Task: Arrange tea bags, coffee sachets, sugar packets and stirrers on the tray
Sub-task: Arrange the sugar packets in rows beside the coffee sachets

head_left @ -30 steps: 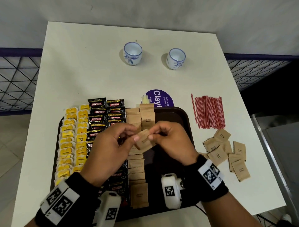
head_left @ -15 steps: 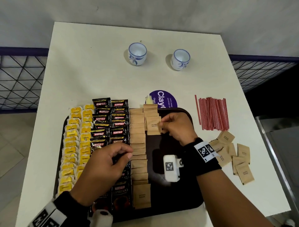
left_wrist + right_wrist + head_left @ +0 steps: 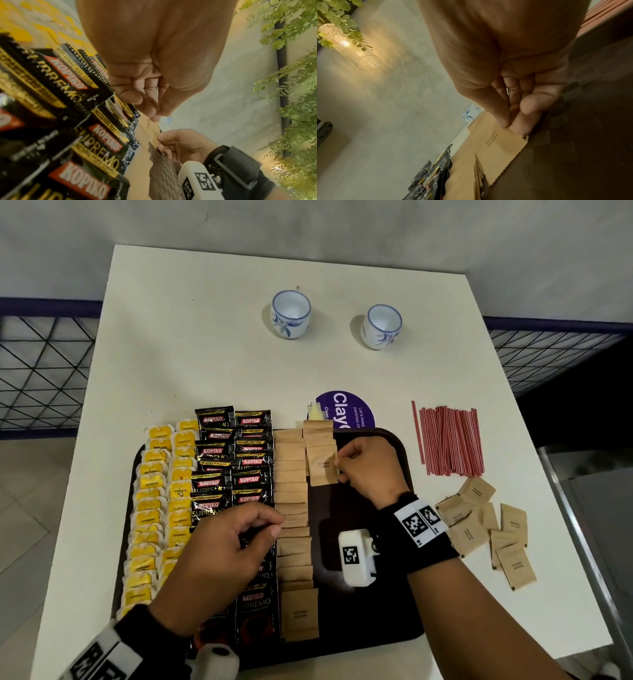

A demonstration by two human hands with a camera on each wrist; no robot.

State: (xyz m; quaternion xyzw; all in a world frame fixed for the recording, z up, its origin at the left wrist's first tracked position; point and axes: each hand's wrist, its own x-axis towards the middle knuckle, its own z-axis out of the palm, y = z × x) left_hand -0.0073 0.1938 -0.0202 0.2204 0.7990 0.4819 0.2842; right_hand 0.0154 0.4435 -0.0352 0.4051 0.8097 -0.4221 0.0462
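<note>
While the right hand point(image 3: 371, 469) sets a packet down: a second sugar column is starting on the tray point(image 3: 394, 604).
Sugar packet point(image 3: 323, 469): lies flat at 9 o'clock of the right fingers, long axis 12 to 6.
Right fingers: thumb and forefinger pinch its right edge.
Left hand point(image 3: 226, 556): loosely curled, empty, over the coffee sachets point(image 3: 233, 460).
Nearer hand: right, for the loose packets point(image 3: 486, 529) on the worktop point(image 3: 205, 344) at 3 o'clock.
Right wrist view: shows the pinch; head view hides it.
</note>
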